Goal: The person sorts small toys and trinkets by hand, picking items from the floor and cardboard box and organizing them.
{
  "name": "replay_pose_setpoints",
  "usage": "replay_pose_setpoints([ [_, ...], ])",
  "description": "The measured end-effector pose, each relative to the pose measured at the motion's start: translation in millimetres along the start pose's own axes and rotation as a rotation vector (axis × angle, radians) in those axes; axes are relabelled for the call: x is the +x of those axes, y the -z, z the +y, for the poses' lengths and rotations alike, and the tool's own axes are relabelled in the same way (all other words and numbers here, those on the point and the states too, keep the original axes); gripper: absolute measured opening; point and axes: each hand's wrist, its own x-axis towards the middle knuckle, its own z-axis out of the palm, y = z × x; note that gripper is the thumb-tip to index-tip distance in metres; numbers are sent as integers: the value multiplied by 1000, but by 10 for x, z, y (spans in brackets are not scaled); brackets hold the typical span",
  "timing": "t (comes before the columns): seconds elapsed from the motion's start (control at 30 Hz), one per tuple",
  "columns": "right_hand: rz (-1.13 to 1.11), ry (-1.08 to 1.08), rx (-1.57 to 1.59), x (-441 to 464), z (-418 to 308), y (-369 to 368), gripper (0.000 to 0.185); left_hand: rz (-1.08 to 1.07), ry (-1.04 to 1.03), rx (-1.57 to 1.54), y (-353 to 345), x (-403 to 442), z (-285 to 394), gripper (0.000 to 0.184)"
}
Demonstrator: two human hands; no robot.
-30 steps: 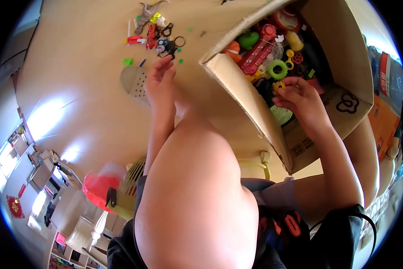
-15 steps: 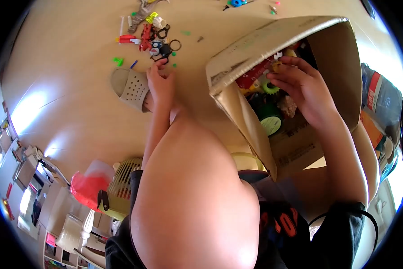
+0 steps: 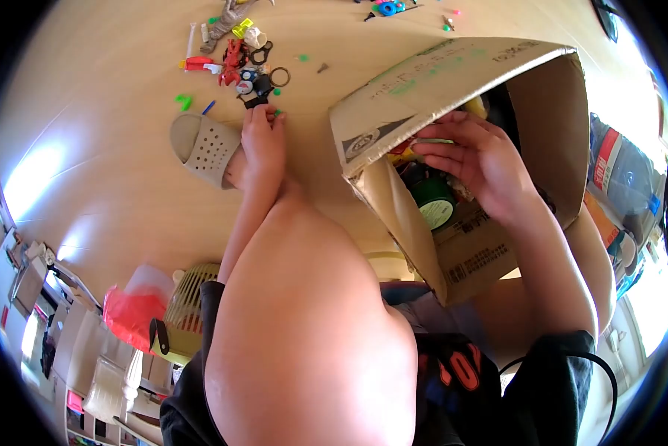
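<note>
Head view: cardboard box (image 3: 431, 85) opens toward camera, long side aslant

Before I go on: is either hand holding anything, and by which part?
Cannot tell: the left hand is at a black toy; the right hand, at the box, shows no clear hold.

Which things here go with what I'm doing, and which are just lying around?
Seemingly part of it:
cardboard box, with the right hand at its opening
green round container inside it
black piece by the left hand
red figure near that piece

Apparently just around:
red bag
slatted basket
plastic bottle
</note>
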Motion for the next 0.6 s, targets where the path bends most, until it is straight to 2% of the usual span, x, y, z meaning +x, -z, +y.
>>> replay_pose_setpoints([
  [0.1, -5, 3, -33, -80, 73, -104, 28, 10, 3, 74, 11, 10, 12, 19],
  [0.2, 25, 31, -38, -139, 172, -140, 29, -326, 243, 150, 97, 107, 18, 25],
  [0.3, -48, 117, -1, -235, 204, -208, 29, -402, 253, 153, 218, 147, 224, 25],
  [0.4, -48, 217, 55, -350, 221, -298, 30, -378, 275, -192, 616, 230, 829, 18],
  [0.47, -121, 247, 108, -436, 197, -308, 31, -242, 173, -570, 893, 178, 1226, 17],
  [0.53, -272, 242, 110, -524, 158, -327, 34, -107, -222, -728, 1073, 85, 1509, 18],
  [0.6, -364, 227, 220, -607, 171, -368, 37, -163, -631, -792, 1195, 45, 1787, 20],
])
